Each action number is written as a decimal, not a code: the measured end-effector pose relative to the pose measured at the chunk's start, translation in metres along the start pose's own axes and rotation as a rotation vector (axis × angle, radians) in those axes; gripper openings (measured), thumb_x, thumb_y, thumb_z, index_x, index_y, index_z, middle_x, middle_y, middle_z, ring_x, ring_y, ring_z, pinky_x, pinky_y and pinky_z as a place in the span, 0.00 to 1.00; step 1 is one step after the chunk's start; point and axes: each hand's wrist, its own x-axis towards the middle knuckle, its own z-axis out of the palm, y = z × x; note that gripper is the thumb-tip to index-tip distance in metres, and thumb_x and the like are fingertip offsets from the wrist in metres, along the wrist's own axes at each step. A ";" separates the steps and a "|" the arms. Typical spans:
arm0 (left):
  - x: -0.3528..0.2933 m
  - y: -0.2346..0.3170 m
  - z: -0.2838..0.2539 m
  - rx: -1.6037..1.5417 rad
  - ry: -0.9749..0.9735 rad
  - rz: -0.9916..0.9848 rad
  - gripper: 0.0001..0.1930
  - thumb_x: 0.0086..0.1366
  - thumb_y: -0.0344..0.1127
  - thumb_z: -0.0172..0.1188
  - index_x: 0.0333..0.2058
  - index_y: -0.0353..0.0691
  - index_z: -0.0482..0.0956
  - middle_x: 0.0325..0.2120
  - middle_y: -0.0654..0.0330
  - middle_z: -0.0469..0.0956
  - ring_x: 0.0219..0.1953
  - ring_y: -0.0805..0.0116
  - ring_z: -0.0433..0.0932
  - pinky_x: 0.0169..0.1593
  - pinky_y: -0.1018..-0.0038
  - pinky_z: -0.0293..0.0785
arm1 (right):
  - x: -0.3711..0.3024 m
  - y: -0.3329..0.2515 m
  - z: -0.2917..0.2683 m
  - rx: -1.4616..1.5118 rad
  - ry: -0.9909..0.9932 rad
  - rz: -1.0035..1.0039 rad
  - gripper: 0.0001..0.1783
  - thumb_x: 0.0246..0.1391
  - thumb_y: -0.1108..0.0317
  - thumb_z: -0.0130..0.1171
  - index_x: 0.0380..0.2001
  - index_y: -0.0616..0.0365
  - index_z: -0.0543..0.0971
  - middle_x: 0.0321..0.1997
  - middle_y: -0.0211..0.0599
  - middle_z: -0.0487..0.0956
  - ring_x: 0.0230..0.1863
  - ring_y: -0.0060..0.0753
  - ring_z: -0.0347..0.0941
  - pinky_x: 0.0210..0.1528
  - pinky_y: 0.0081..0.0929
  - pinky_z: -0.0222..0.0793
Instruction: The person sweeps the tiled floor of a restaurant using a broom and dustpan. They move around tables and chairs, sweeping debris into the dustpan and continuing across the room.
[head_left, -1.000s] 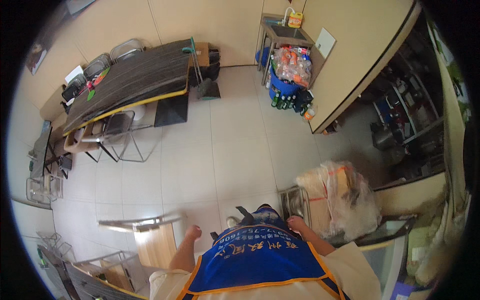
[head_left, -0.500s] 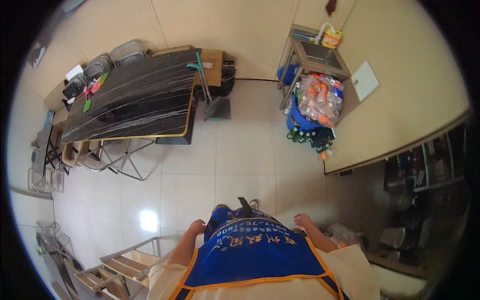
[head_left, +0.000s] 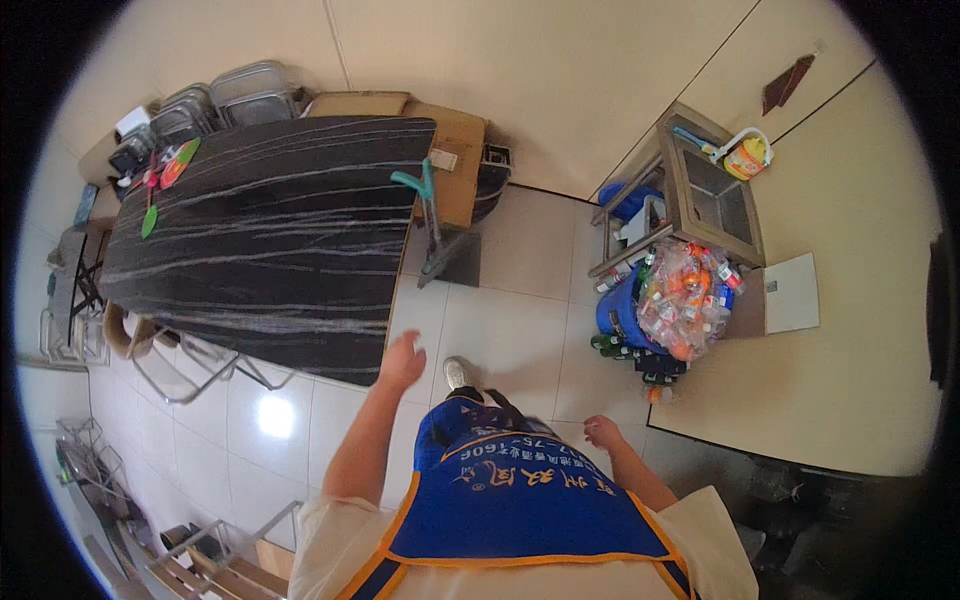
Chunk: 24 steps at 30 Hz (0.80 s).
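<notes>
My left hand (head_left: 402, 362) reaches forward with nothing in it, fingers loosely extended. It is nearest to the front right corner of a black, white-veined table (head_left: 270, 215); contact cannot be made out. My right hand (head_left: 603, 433) hangs empty beside my blue apron (head_left: 525, 505), its fingers loosely apart. Past my left hand, a dustpan (head_left: 462, 258) with a long grey shaft and a teal handle (head_left: 414, 181) stands at the table's right end. On the tabletop's far left lies a pink and green object (head_left: 152, 195) of unclear kind.
Ahead right, a blue bin (head_left: 622, 310) overflows with plastic bottles (head_left: 685, 295), and green bottles (head_left: 615, 348) stand by it. Behind it is a metal sink stand (head_left: 712, 195) with a yellow jug (head_left: 746, 157). Folded chairs (head_left: 252, 92) and cardboard (head_left: 455, 130) line the table's back.
I have stepped forward, so the table and bin are nearer. My left hand has swung forward toward the table corner; my right hand still hangs at my side.
</notes>
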 end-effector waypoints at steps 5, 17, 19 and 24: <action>0.216 0.038 -0.072 0.232 0.138 0.063 0.26 0.55 0.28 0.59 0.55 0.35 0.68 0.52 0.42 0.73 0.55 0.43 0.71 0.57 0.57 0.69 | 0.038 -0.048 -0.041 0.241 0.031 0.391 0.13 0.53 0.70 0.57 0.42 0.61 0.79 0.38 0.39 0.81 0.34 0.32 0.82 0.35 0.28 0.79; 0.418 0.061 -0.052 0.708 -0.024 -0.066 0.28 0.60 0.35 0.56 0.61 0.42 0.65 0.65 0.48 0.58 0.71 0.48 0.50 0.71 0.55 0.44 | 0.215 -0.019 -0.164 -0.144 -0.220 0.199 0.15 0.52 0.65 0.57 0.41 0.62 0.79 0.37 0.42 0.82 0.33 0.31 0.81 0.37 0.32 0.77; 0.427 0.070 -0.048 0.820 -0.029 0.069 0.18 0.60 0.34 0.55 0.50 0.41 0.72 0.52 0.49 0.73 0.64 0.50 0.65 0.67 0.57 0.57 | 0.256 -0.046 -0.186 0.019 -0.159 0.345 0.15 0.56 0.62 0.52 0.40 0.58 0.81 0.35 0.44 0.82 0.37 0.43 0.80 0.44 0.39 0.74; 0.416 0.111 -0.002 0.810 -0.521 0.182 0.10 0.62 0.35 0.53 0.42 0.41 0.73 0.30 0.52 0.82 0.37 0.50 0.83 0.39 0.52 0.77 | 0.341 -0.153 -0.205 0.284 -0.295 0.033 0.14 0.59 0.60 0.56 0.39 0.60 0.78 0.35 0.41 0.81 0.34 0.36 0.80 0.36 0.35 0.75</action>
